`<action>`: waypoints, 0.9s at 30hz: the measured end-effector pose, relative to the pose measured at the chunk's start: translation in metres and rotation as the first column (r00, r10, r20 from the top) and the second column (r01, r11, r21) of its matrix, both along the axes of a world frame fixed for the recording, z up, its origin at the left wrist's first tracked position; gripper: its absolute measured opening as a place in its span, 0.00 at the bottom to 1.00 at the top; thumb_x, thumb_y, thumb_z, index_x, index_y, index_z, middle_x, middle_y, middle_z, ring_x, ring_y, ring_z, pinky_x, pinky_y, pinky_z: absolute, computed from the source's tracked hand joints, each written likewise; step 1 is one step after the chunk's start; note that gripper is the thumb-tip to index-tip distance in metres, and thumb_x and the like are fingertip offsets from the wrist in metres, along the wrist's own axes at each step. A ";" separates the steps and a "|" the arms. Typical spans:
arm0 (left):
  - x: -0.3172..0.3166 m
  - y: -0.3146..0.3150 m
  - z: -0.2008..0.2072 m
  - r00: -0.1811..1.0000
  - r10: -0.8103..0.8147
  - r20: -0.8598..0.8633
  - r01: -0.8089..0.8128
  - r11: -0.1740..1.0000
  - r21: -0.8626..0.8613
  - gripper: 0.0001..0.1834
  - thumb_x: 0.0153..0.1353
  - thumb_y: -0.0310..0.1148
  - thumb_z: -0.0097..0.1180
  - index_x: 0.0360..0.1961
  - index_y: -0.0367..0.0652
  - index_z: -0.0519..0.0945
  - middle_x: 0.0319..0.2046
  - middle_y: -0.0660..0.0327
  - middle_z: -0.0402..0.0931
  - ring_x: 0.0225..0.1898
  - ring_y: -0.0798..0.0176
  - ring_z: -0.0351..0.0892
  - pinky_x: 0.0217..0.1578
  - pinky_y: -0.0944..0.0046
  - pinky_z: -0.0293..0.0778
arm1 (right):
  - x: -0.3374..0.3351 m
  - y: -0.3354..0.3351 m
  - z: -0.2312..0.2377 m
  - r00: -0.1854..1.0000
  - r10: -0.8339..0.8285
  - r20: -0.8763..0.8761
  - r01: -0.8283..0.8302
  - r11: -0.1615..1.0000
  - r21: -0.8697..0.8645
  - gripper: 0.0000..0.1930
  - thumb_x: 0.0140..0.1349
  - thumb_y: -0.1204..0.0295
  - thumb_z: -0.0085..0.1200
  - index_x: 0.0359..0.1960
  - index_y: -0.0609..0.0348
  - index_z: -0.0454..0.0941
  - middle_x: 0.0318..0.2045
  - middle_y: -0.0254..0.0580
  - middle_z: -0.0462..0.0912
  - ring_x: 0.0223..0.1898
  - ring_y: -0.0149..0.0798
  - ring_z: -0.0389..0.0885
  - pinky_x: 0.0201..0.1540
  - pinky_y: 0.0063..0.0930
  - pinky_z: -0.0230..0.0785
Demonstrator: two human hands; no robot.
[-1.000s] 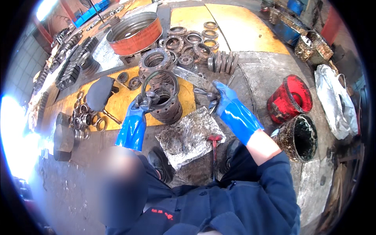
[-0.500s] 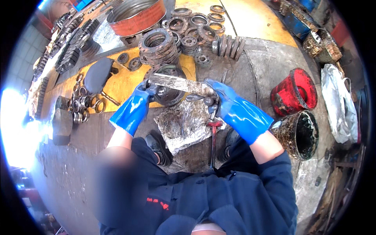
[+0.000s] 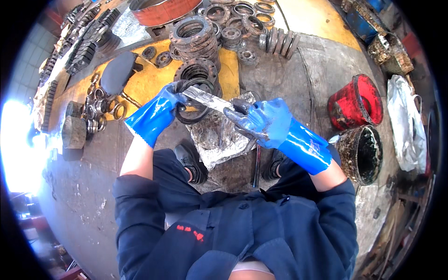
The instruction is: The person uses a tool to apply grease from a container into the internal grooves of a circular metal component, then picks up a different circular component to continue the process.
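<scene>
A flat, narrow strip with a worn, pale grey face (image 3: 205,99) spans the space between my two gloved hands, tilted down to the right. My left hand (image 3: 173,99), in a blue rubber glove, is closed on its upper left end. At the other end, my right hand (image 3: 263,120) has its greasy gloved fingers closed round the strip and covers that part. Just under my left hand lies a dark ring (image 3: 189,119), partly hidden by the strip and glove. A crumpled, grease-stained silvery sheet (image 3: 217,142) is on the floor below.
Rusty flanged rings (image 3: 193,35) are stacked ahead, with bearings (image 3: 232,37) beside them. A dark stool seat (image 3: 118,74) and small rings (image 3: 98,109) are at left. To the right stand a red bucket (image 3: 343,107) and a grimy bucket (image 3: 347,156). A tool handle (image 3: 257,168) lies between my shoes.
My right hand has turned and come across in front of the strip's right end, now hiding the hammer's red head. The strip slants more steeply. The view has shifted slightly.
</scene>
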State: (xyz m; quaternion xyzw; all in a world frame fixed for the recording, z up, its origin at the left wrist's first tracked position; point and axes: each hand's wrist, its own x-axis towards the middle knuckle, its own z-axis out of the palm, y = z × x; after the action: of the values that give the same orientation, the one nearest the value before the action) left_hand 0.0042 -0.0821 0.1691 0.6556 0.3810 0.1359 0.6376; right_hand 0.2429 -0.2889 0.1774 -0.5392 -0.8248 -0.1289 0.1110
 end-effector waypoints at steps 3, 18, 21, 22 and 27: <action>-0.004 0.007 -0.016 1.000 0.014 -0.028 -0.012 0.999 0.051 0.21 0.58 0.21 0.55 0.55 0.35 0.79 0.38 0.64 0.81 0.34 0.75 0.72 0.35 0.74 0.67 | -0.001 0.002 -0.010 0.996 -0.058 -0.068 0.048 0.987 -0.152 0.25 0.65 0.60 0.51 0.65 0.43 0.71 0.38 0.37 0.83 0.24 0.39 0.81 0.21 0.38 0.74; 0.000 0.012 -0.044 0.987 -0.051 -0.150 0.079 0.979 0.187 0.23 0.57 0.18 0.55 0.56 0.33 0.78 0.42 0.61 0.82 0.39 0.69 0.76 0.41 0.70 0.72 | 0.009 0.006 -0.004 0.997 0.024 -0.072 -0.029 0.998 -0.058 0.25 0.61 0.63 0.53 0.63 0.36 0.72 0.37 0.36 0.81 0.30 0.42 0.84 0.24 0.42 0.76; 0.011 0.016 -0.036 0.973 -0.100 -0.206 0.102 0.995 0.000 0.23 0.58 0.19 0.54 0.56 0.33 0.78 0.45 0.59 0.82 0.41 0.68 0.76 0.41 0.70 0.73 | 0.021 0.012 -0.013 0.984 -0.017 -0.176 -0.006 0.991 -0.133 0.28 0.57 0.64 0.59 0.62 0.39 0.74 0.38 0.38 0.83 0.36 0.49 0.85 0.31 0.44 0.79; 0.016 0.007 -0.029 0.987 -0.034 -0.157 0.019 0.995 -0.097 0.22 0.60 0.22 0.55 0.57 0.33 0.78 0.45 0.58 0.82 0.40 0.67 0.77 0.38 0.70 0.74 | 0.030 0.012 -0.025 0.962 0.006 -0.272 -0.028 0.997 -0.077 0.29 0.55 0.65 0.61 0.62 0.40 0.74 0.38 0.39 0.83 0.37 0.49 0.85 0.33 0.44 0.79; 0.013 -0.004 -0.004 0.994 0.102 -0.029 -0.106 0.975 -0.196 0.20 0.64 0.29 0.56 0.56 0.34 0.78 0.40 0.61 0.82 0.29 0.72 0.75 0.26 0.74 0.69 | 0.059 0.022 -0.035 0.834 -0.012 -0.552 -0.058 0.992 -0.110 0.30 0.53 0.72 0.63 0.62 0.47 0.78 0.50 0.43 0.84 0.43 0.46 0.86 0.46 0.36 0.80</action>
State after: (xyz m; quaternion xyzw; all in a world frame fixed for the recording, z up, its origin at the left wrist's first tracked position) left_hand 0.0176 -0.0858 0.1656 0.5696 0.4323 0.1248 0.6879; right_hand 0.3024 -0.2666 0.1426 -0.5491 -0.7706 0.0840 0.3123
